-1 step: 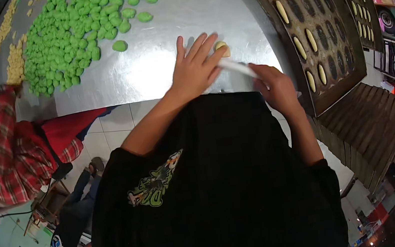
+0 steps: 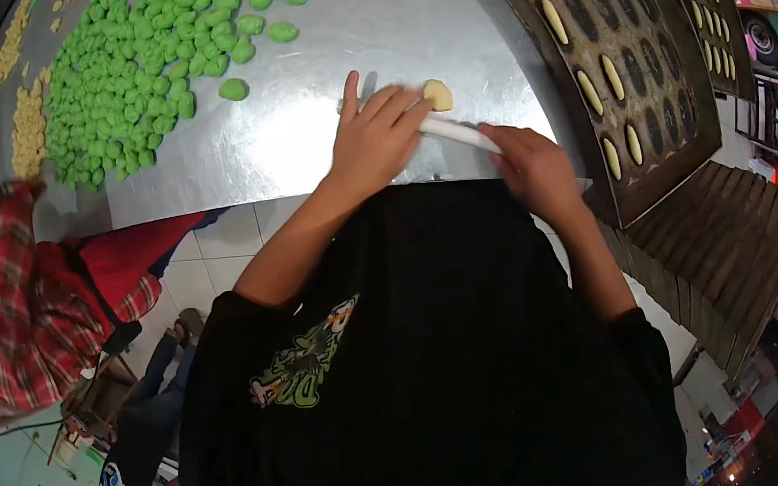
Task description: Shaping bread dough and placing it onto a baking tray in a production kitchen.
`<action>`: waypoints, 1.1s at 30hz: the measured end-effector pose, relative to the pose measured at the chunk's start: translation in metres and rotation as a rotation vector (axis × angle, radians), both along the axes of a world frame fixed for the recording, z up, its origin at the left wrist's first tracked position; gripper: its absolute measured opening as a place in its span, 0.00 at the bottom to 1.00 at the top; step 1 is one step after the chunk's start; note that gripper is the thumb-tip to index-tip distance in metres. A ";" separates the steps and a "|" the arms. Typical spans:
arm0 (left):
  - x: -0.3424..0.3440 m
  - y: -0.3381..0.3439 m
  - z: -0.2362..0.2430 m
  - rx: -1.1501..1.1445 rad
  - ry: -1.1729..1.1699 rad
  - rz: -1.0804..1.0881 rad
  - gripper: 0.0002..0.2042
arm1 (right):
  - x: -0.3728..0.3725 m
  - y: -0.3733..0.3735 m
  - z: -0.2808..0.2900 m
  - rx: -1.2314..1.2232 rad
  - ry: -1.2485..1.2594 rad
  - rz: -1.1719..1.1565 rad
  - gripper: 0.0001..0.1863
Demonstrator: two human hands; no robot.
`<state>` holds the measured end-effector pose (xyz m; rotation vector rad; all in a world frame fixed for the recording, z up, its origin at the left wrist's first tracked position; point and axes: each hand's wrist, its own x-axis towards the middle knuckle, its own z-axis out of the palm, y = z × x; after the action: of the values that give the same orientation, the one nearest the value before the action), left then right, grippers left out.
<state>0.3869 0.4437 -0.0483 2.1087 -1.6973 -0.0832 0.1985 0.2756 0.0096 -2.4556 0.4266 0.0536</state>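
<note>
Rolling pin (image 2: 458,132), white and slim, lies aslant near the near edge of the steel tabletop (image 2: 468,28), its right end nearer the person. The right hand (image 2: 537,162) is curled closed round that end, with the fingers wrapped over it. The left hand (image 2: 375,141) lies palm down across the other part, fingers loosely spread and a little blurred, resting on the pin rather than clenched round it; how hard it presses I cannot tell. Such a two-ended hold probably keeps the pin level and shares the push along its length. The pin thus runs through both grips, bare only in the stretch between them and at a bit of tip left of the left hand. A flattened pale yellow dough piece (image 2: 438,95) sits just beyond that bare stretch, right of the left fingertips, likely put there to be within the pin's reach. To the right, a dark moulded baking pan (image 2: 657,170) holds pale dough sticks (image 2: 591,93) in some hollows; to the far left, green dough balls (image 2: 157,77) are heaped.
</note>
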 end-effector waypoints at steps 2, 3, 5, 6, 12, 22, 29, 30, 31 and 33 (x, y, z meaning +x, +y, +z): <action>0.005 0.010 -0.011 0.019 0.047 -0.005 0.25 | 0.009 0.008 -0.018 -0.132 0.028 0.025 0.22; 0.002 0.008 -0.014 0.015 0.057 0.002 0.25 | 0.015 0.009 -0.024 -0.305 -0.075 0.027 0.21; -0.001 0.007 -0.009 0.070 0.008 0.086 0.26 | 0.021 0.007 -0.048 -0.440 -0.123 0.030 0.23; -0.001 0.004 -0.007 0.077 0.014 0.087 0.26 | 0.023 0.004 -0.056 -0.433 -0.117 0.032 0.23; 0.040 -0.055 -0.004 0.119 -0.144 0.343 0.35 | 0.101 -0.044 -0.086 -0.565 -0.152 -0.080 0.37; 0.027 -0.042 -0.017 0.023 -0.311 0.423 0.43 | 0.088 -0.023 -0.077 -0.769 -0.249 -0.133 0.37; -0.020 0.014 -0.011 0.042 -0.025 0.207 0.46 | 0.026 0.021 -0.066 -0.575 -0.183 -0.101 0.31; -0.024 0.022 -0.009 0.038 -0.034 0.208 0.46 | 0.018 0.018 -0.067 -0.447 -0.189 -0.058 0.27; -0.029 0.027 -0.006 0.046 0.037 0.171 0.47 | 0.011 0.014 -0.065 -0.321 -0.189 -0.018 0.24; -0.030 0.031 -0.004 0.120 0.051 0.151 0.54 | 0.011 0.004 -0.066 -0.386 -0.173 -0.153 0.22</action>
<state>0.3571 0.4742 -0.0526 2.2951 -1.5336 -0.1960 0.2090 0.2793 -0.0561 -2.7633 0.5916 -0.3323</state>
